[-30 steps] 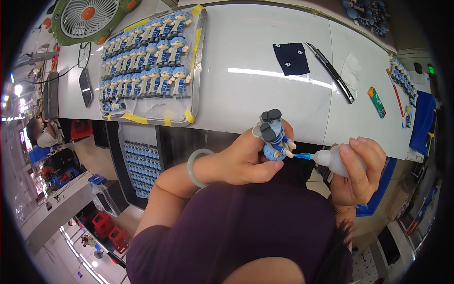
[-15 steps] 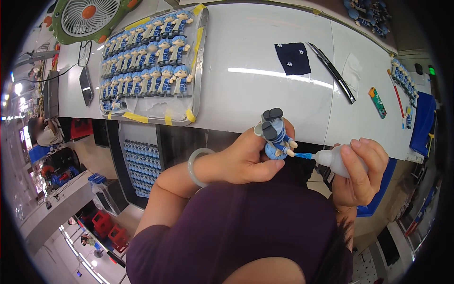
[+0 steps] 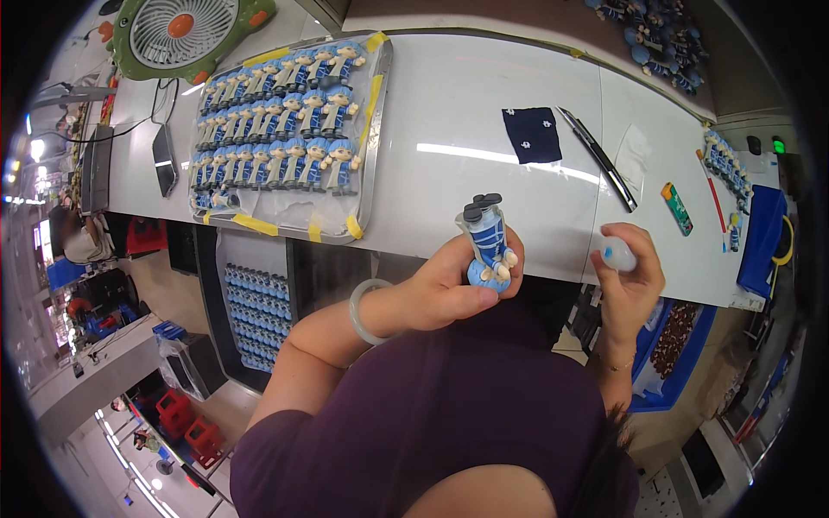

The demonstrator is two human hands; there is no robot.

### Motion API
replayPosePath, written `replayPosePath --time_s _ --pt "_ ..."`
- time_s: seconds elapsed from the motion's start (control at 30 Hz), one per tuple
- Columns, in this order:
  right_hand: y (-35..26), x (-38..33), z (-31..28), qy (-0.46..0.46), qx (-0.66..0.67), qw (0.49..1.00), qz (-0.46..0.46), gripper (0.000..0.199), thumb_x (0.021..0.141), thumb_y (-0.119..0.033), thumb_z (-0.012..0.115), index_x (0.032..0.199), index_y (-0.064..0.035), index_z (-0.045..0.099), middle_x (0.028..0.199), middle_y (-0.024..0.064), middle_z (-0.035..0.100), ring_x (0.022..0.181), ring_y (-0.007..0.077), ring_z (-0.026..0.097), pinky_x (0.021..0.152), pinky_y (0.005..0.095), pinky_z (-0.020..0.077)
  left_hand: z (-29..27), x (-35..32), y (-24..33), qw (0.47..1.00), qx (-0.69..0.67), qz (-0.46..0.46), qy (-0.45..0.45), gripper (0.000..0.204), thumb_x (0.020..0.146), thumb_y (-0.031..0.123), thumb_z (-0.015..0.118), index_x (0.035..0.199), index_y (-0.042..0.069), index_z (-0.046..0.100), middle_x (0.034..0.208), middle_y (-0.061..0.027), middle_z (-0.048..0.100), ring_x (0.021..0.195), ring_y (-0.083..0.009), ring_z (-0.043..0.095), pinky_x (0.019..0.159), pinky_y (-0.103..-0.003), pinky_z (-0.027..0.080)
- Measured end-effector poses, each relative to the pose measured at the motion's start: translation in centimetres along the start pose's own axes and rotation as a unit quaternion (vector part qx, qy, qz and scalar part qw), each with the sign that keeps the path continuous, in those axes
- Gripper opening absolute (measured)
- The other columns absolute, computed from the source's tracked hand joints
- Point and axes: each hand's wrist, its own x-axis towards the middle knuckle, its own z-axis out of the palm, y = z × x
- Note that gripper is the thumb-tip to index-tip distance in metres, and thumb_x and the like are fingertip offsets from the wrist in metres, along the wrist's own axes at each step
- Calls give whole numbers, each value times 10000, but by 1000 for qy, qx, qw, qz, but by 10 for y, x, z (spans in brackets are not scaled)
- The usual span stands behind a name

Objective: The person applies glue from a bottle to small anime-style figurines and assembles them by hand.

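Observation:
My left hand (image 3: 449, 289) is wrapped round a small blue-haired figurine (image 3: 489, 240), its dark feet pointing away from me and its head toward me. The figurine wears a blue and grey outfit, and its pale hands show beside my fingers. Off to the right, my right hand (image 3: 629, 276) grips a small white squeeze bottle (image 3: 620, 253), whose blue-tipped end faces left toward me. Bottle and figurine are apart. Part of the figurine's head is covered by my left thumb and fingers.
A taped tray (image 3: 377, 104) of similar figurines lies on the white table (image 3: 440, 95) at the left. A dark cloth (image 3: 533, 138), a black cutter knife (image 3: 604, 164), a green lighter (image 3: 678, 209) and a red stick (image 3: 712, 190) lie right. A green fan (image 3: 180, 28) stands far left.
The bottle has moved right and up, away from the figurine, and its tip has turned. The figurine has been turned in my left hand. The whole view has shifted slightly.

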Motion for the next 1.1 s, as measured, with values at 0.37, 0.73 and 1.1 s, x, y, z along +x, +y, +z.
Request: replayPosePath --time_s 0.37,0.73,1.1 --pt "45 11 21 -6 82 994 65 264 729 28 584 971 -2 484 900 79 559 860 146 531 790 265 413 -7 -2 0 996 85 2 -24 323 752 140 539 1014 10 403 802 -55 483 715 -129 466 631 -252 388" --pt "-9 12 24 -126 327 934 76 334 694 9 639 943 -53 424 918 127 556 822 146 524 785 281 413 4 6 17 839 538 -83 19 468 666 121 623 1064 32 394 743 -124 585 615 -332 568 538 -328 449" --pt "-16 5 26 -183 325 926 -61 407 607 81 714 845 -80 426 868 107 568 747 158 540 683 271 454 -10 -2 1 860 494 108 67 399 694 85 686 951 55 383 650 -86 529 496 -217 527 460 -299 415"
